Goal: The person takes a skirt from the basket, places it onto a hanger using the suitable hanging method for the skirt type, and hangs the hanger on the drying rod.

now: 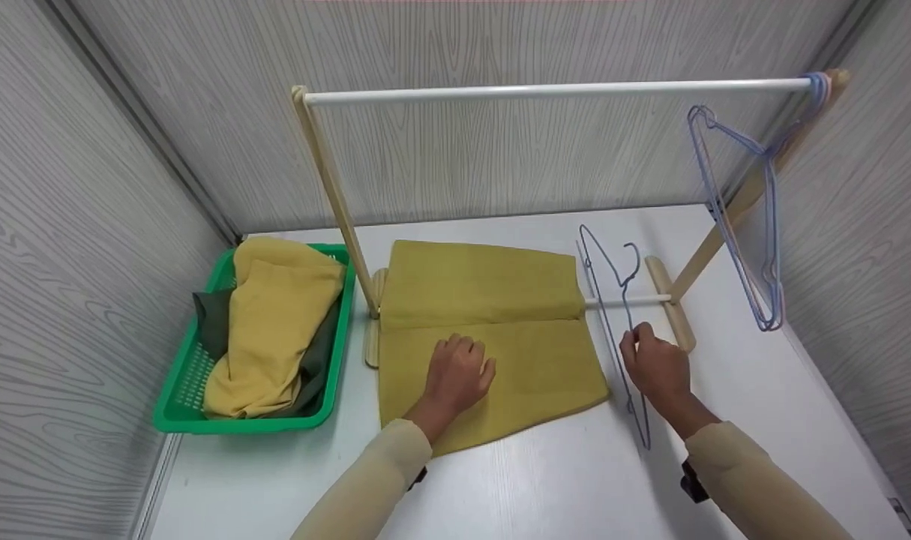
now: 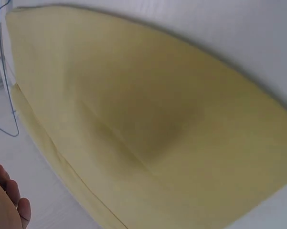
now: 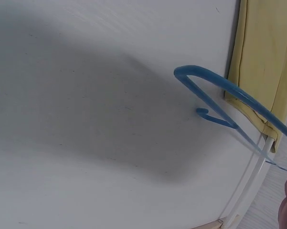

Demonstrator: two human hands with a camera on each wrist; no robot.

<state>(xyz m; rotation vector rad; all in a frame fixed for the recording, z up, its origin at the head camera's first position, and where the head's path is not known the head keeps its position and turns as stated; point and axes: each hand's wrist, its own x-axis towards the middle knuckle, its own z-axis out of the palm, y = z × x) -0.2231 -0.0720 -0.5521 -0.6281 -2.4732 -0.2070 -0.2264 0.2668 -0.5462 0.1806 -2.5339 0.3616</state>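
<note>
My right hand [image 1: 656, 365] pinches a thin blue clothes hanger [image 1: 624, 285] by one of its arms, right of the cloth. The hanger is tilted, its hook pointing to the back right; in the right wrist view the blue end [image 3: 239, 93] looms close to the camera. A mustard-yellow folded cloth [image 1: 485, 281] lies flat across the rack's lower bar, with a crease running across its middle. Over its front half hovers my left hand [image 1: 459, 373], fingers loosely curled and holding nothing. Those fingers [image 2: 12, 191] show at the left edge of the left wrist view.
A white-barred clothes rack [image 1: 545, 91] with wooden legs spans the table. Several hangers [image 1: 771, 225] hang at its right end. To the left sits a green basket [image 1: 249, 425] holding a yellow cloth [image 1: 275, 322] and a dark green one [image 1: 214, 322]. Panelled walls enclose the table.
</note>
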